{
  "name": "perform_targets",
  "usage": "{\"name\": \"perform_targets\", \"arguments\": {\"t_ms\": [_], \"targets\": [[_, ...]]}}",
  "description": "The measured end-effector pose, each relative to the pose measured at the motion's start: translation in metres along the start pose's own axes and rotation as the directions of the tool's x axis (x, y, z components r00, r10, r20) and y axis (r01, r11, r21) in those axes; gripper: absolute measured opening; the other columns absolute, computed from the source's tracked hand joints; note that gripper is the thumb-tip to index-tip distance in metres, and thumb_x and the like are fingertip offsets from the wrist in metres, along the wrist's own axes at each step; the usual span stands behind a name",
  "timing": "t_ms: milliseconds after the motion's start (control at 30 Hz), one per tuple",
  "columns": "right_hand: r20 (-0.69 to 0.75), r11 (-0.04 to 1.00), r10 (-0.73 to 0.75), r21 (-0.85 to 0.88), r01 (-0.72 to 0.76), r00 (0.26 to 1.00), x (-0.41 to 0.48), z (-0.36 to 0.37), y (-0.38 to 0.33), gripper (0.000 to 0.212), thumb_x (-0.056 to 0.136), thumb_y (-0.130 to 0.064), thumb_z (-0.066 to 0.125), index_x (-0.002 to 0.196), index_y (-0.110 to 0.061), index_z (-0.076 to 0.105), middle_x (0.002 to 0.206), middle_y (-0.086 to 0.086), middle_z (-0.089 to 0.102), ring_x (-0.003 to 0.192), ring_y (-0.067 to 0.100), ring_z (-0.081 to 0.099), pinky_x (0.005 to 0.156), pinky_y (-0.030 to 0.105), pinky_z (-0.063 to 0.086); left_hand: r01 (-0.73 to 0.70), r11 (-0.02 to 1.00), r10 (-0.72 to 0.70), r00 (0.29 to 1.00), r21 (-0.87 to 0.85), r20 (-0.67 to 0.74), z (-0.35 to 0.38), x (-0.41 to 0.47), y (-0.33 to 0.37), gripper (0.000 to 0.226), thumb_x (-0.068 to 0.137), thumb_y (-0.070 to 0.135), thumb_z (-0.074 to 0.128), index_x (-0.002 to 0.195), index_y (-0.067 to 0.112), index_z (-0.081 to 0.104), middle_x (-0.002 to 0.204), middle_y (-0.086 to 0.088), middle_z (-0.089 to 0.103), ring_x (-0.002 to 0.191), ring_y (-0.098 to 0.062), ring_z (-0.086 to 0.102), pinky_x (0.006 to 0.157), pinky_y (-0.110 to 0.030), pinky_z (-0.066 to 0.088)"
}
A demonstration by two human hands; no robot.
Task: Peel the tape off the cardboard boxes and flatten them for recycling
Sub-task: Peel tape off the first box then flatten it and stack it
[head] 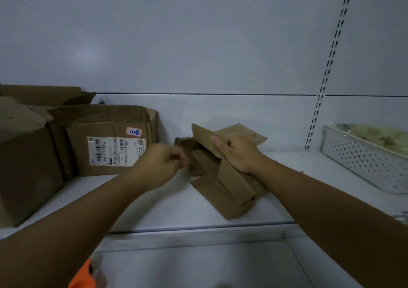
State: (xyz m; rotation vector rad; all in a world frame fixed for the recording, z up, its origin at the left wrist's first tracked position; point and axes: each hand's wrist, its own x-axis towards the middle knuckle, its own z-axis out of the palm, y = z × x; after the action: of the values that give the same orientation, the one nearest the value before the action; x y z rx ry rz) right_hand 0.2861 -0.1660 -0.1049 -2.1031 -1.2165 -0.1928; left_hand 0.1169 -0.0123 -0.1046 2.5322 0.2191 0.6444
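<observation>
A small brown cardboard box lies partly collapsed on the white shelf, its flaps sticking up. My right hand presses on the box from above, thumb over a raised flap. My left hand is at the box's left end with fingers pinched together on its dark edge; it is blurred, and whether tape is between the fingers cannot be told.
A larger crumpled box with a white shipping label stands at the left. Another box is in front of it, and a third behind. A white perforated basket sits at the right. The shelf's front edge runs below.
</observation>
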Motion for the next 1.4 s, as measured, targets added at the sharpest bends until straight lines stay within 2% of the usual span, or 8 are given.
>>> {"name": "perform_targets", "arguments": {"t_ms": [100,167,333,433,600,1100,1233,1400], "targets": [[0.134,0.991,0.058,-0.125,-0.041,0.989,0.005,0.014,-0.005,0.061,0.079,-0.079,0.023,0.06,-0.029,0.053,0.063,-0.007,0.053,0.071,0.016,0.052,0.076,0.037,0.037,0.001,0.981,-0.033,0.987,-0.196,-0.158,-0.007,0.015,0.02,0.037,0.085,-0.003,0.05,0.07,0.027,0.065,0.078,0.006,0.067,0.08,-0.008,0.062,0.071,-0.021,0.048],[0.226,0.994,0.054,-0.101,-0.032,0.973,0.001,0.014,-0.008,0.063,0.082,-0.076,0.022,0.101,-0.033,0.064,0.099,-0.002,0.067,0.095,0.02,0.059,0.084,0.038,0.044,-0.01,0.962,-0.034,0.987,-0.272,-0.154,-0.006,0.025,0.031,0.034,0.087,-0.002,0.049,0.075,0.026,0.064,0.083,0.004,0.066,0.085,-0.01,0.062,0.073,-0.022,0.048],[0.533,0.979,0.063,-0.198,0.052,0.844,-0.03,-0.019,0.0,0.069,0.082,-0.069,0.042,0.143,-0.043,0.025,0.156,-0.007,0.021,0.141,0.017,0.021,0.113,0.038,0.014,0.014,0.971,-0.029,0.998,-0.239,-0.061,0.011,0.055,0.043,0.031,0.088,0.004,0.048,0.08,0.027,0.068,0.095,0.007,0.066,0.1,-0.012,0.059,0.087,-0.025,0.044],[0.551,0.957,0.104,-0.282,0.068,0.828,-0.046,-0.045,0.0,0.079,0.076,-0.069,0.052,0.144,-0.041,0.022,0.156,-0.007,0.021,0.139,0.017,0.025,0.113,0.038,0.022,-0.021,0.999,0.011,0.977,0.043,0.215,0.032,0.074,0.045,0.027,0.092,0.016,0.046,0.11,0.023,0.066,0.12,0.002,0.061,0.116,-0.018,0.052,0.091,-0.024,0.037],[-0.002,0.716,0.053,-0.697,-0.039,0.999,-0.06,-0.08,0.015,0.048,0.077,-0.064,0.056,0.101,-0.023,0.065,0.1,-0.001,0.062,0.094,0.021,0.057,0.072,0.033,0.045,-0.017,0.997,-0.019,0.894,0.077,0.448,0.071,0.083,0.044,0.048,0.099,0.042,0.029,0.145,0.027,0.031,0.155,0.003,0.023,0.14,-0.019,0.025,0.113,-0.03,0.012],[0.236,0.772,0.2,-0.636,-0.004,0.951,-0.095,-0.098,0.05,0.047,0.09,-0.056,0.045,0.111,-0.018,0.064,0.094,0.005,0.07,0.082,0.019,0.06,0.076,0.034,0.048,-0.155,0.96,0.025,0.878,0.234,0.479,0.088,0.082,0.048,0.052,0.101,0.039,0.024,0.149,0.021,0.018,0.159,0.0,0.005,0.142,-0.022,0.02,0.113,-0.031,0.013],[0.233,0.896,0.318,-0.392,-0.211,0.919,-0.096,-0.108,0.048,0.05,0.091,-0.055,0.043,0.08,-0.013,0.067,0.077,0.002,0.064,0.071,0.017,0.057,0.073,0.03,0.044,-0.182,0.938,0.016,0.872,0.294,0.488,0.088,0.079,0.056,0.052,0.101,0.037,0.022,0.149,0.02,0.015,0.159,-0.003,0.004,0.141,-0.026,0.024,0.113,-0.034,0.018],[0.332,0.865,0.396,-0.447,-0.227,0.856,-0.104,-0.12,0.043,0.051,0.085,-0.042,0.061,0.133,-0.033,0.047,0.135,-0.006,0.049,0.116,0.013,0.048,0.093,0.024,0.036,-0.202,0.921,0.009,0.865,0.333,0.501,0.088,0.083,0.06,0.052,0.101,0.036,0.018,0.149,0.017,0.013,0.159,-0.007,0.006,0.141,-0.026,0.024,0.114,-0.035,0.019]]}}
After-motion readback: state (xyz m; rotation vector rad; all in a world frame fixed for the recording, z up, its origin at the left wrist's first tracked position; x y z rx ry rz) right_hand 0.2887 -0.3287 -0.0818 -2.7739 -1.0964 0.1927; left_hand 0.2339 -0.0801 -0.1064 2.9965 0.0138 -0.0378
